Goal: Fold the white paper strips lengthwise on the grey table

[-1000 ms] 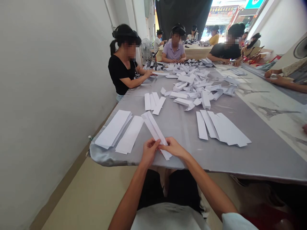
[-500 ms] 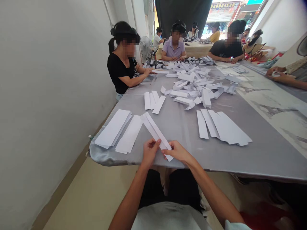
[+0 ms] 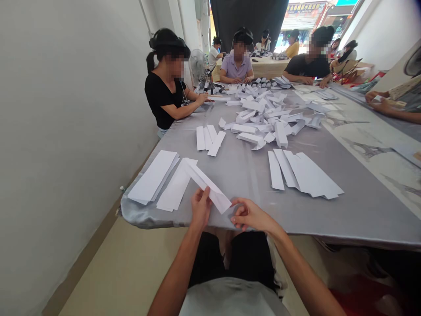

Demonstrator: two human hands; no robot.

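White folded paper strip (image 3: 205, 182) is pinched only in my left grip (image 3: 200, 205), jutting away from it over the grey bench (image 3: 243, 175), my right grip (image 3: 250, 215) released just beside its near end, so I judge the fold could spring open.

On the grey table (image 3: 250, 175), folded papers (image 3: 263, 118) heap beyond flat sheets (image 3: 309, 177); perhaps a fan (image 3: 197, 65) behind.

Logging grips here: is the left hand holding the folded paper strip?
Yes, the left hand pinches the folded paper strip near its nearer end.
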